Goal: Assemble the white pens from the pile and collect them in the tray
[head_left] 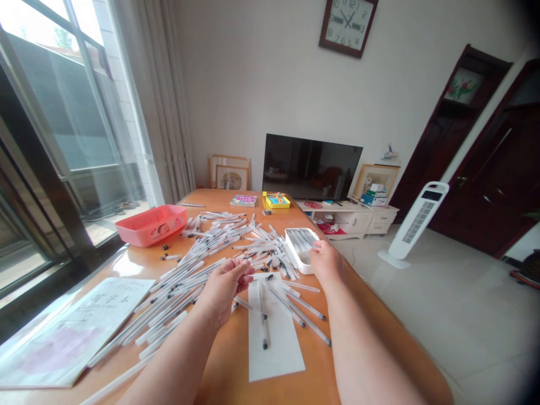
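My left hand (230, 277) hovers over the middle of the table with thumb and fingers pinched together; anything between them is too small to make out. My right hand (326, 261) is closed at the near right side of a white box (305, 270), its fingertips over the rim. What those fingers hold, if anything, is hidden. Several clear pens (300, 238) lie side by side in the box. Below my hands, a white paper sheet (276, 360) carries a few pens with black ends. A large heap of loose clear pens (219, 236) spreads across the table.
A pink basket (145, 232) stands at the left, with small black caps (165, 247) close by. A notebook (59, 332) lies at the near left. Toward the far end are a colourful book (243, 201) and a yellow box (276, 205). The table's right edge runs beside my right arm.
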A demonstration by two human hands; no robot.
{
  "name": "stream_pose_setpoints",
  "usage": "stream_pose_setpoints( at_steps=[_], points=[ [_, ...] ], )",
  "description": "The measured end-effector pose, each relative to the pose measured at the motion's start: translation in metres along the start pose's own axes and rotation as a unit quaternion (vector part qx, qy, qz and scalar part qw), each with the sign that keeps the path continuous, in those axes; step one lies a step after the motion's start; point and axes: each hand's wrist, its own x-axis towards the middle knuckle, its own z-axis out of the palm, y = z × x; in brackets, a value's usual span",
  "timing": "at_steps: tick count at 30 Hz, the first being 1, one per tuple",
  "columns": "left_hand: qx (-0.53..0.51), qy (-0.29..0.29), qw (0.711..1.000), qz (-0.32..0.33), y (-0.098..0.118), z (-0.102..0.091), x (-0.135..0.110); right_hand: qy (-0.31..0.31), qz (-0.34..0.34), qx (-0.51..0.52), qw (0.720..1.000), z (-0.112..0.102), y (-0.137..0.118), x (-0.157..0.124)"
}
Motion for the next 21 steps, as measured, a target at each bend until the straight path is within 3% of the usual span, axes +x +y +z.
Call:
stream_pose_setpoints(
  at_steps=[15,21],
  points=[
    [0.017,0.014,1.0,0.016,-0.0003,-0.0053,0.0025,-0.022,-0.025,-0.066,0.997,-0.0028,-0.0003,-0.0037],
    [0.009,0.03,0.999,0.021,0.0037,-0.0067,0.0044,0.016,-0.03,-0.035,0.999,-0.0057,-0.0053,-0.0073]
  ],
)
